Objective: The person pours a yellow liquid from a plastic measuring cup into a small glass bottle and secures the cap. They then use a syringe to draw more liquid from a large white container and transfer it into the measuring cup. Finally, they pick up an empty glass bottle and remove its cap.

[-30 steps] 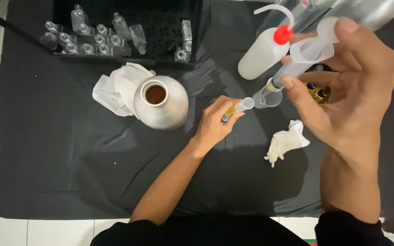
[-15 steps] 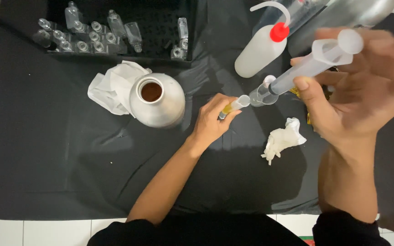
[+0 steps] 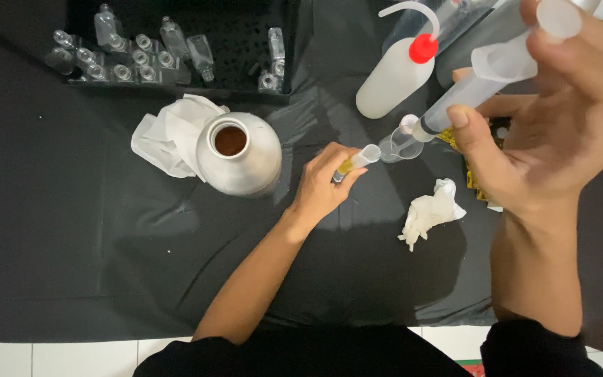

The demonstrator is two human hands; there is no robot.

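Two hands, one syringe, one small vial

Both our hands are closed on something. Our left hand point(image 3: 319, 188) pinches a small clear vial with yellow liquid in it point(image 3: 354, 164), tilted just above the black cloth-covered surface point(image 3: 92, 244). Our right hand point(image 3: 553, 132) wraps around a large clear plastic syringe point(image 3: 476, 87), fingers on the barrel and thumb over the plunger top, its tip pointing down toward the vial's mouth, beside a small clear beaker point(image 3: 400, 146).

To do this well, we judge the vial should be held steady, with the tip lined up over its narrow opening and the plunger pressed slowly.

Nearby stand a round silver metal flask with brown liquid inside point(image 3: 239, 153), a white squeeze bottle with a red cap point(image 3: 393, 75), crumpled white tissues point(image 3: 430, 213) and a black tray of empty glass vials point(image 3: 176, 49).
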